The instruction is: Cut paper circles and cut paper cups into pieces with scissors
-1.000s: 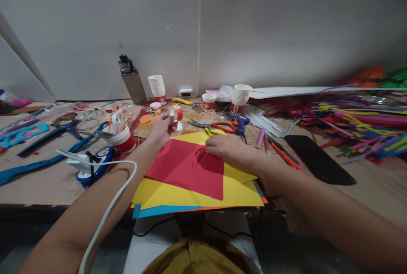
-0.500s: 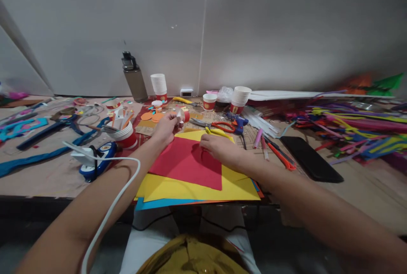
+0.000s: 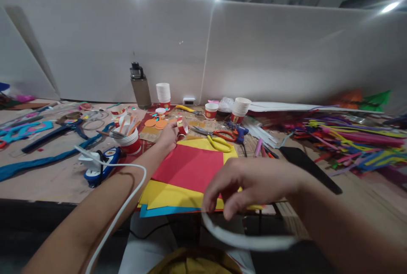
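My left hand (image 3: 168, 135) is closed at the far edge of the red sheet (image 3: 193, 166), its fingers on a small red and white paper cup piece (image 3: 182, 126). Near the front edge of the table, my right hand (image 3: 232, 187) hangs in the air with curled fingers, and a blurred white strip (image 3: 244, 240) curves down from its fingertips. The red sheet lies on yellow sheets (image 3: 171, 195), with a blue one (image 3: 168, 211) beneath. Yellow-handled scissors (image 3: 221, 143) rest at the far side of the sheets.
Cups with sticks (image 3: 129, 143) and a blue power strip (image 3: 103, 167) stand left. Stacked cups (image 3: 241, 109), a bottle (image 3: 140, 89) and a glue gun (image 3: 240, 133) are farther back. A black phone (image 3: 308, 168) and colourful pipe cleaners (image 3: 359, 138) lie right.
My right hand has left the red sheet and come nearer, lower in view, with the white strip now at its fingers. My left hand stays near the sheet's far edge. The view has tilted up.
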The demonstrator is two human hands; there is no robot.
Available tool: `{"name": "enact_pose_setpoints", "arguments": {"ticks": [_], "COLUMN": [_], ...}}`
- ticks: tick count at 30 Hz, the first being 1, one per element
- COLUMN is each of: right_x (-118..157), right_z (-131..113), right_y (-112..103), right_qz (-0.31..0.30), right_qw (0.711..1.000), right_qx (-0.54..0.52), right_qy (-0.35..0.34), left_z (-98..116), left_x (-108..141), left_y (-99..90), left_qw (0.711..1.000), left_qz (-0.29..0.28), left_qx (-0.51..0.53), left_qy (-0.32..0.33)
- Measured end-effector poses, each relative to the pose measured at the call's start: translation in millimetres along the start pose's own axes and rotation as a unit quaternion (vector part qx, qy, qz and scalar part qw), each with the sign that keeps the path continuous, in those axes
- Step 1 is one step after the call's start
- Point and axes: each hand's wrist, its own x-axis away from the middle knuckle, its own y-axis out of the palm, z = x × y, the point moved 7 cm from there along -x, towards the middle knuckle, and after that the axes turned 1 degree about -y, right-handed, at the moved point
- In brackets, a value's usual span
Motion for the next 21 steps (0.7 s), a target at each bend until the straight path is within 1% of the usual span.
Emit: {"name": "enact_pose_setpoints", "arguments": {"ticks": [1,2,3,4,5,6,7,8,11,14,16,18,21], "right_x": [-5,-11,-15,-17,-15,-16,-16,-19,-28,-35,-38,-40,-43], "right_z": [7,17,29,44,60,79,98,115,150,166,170,169,162], "right_y": [3,-4,-22,-41,-60,-72,-81,-86,-93,-95,-98,-105,-122], "right_qz": [-0.015,0.022,0.110,0.204,0.279,0.295,0.279,0.269,0.247,0.248,0.255,0.263,0.287], "right_qw": [0.999,0.997,0.984,0.955,0.912,0.869,0.829,0.816,0.798,0.783,0.780,0.782,0.785], "right_qx": [0.035,0.077,0.134,0.203,0.276,0.347,0.405,0.417,0.433,0.446,0.448,0.445,0.442], "right_qy": [0.006,0.009,0.028,0.066,0.122,0.193,0.265,0.298,0.337,0.354,0.356,0.349,0.325], "left_z": [1,2,4,5,7,8,8,8,8,7,5,2,-3], "left_x": [2,3,5,7,9,10,11,11,11,7,5,2,0], "left_y": [2.0,4.3,7.0,9.3,11.7,13.8,15.5,16.6,15.7,10.1,7.2,5.3,2.8], "left_qw": [1.000,1.000,0.999,0.999,0.999,0.999,0.998,0.998,0.998,1.000,1.000,0.999,0.998], "left_qz": [-0.002,-0.005,-0.012,-0.018,-0.026,-0.034,-0.042,-0.048,-0.045,-0.018,-0.012,-0.015,-0.014], "left_qx": [0.009,0.020,0.029,0.035,0.039,0.040,0.041,0.041,0.032,0.010,0.001,-0.008,-0.032], "left_qy": [-0.005,-0.007,-0.007,-0.005,-0.003,-0.003,-0.003,-0.004,0.001,0.015,0.021,0.030,0.049]}}
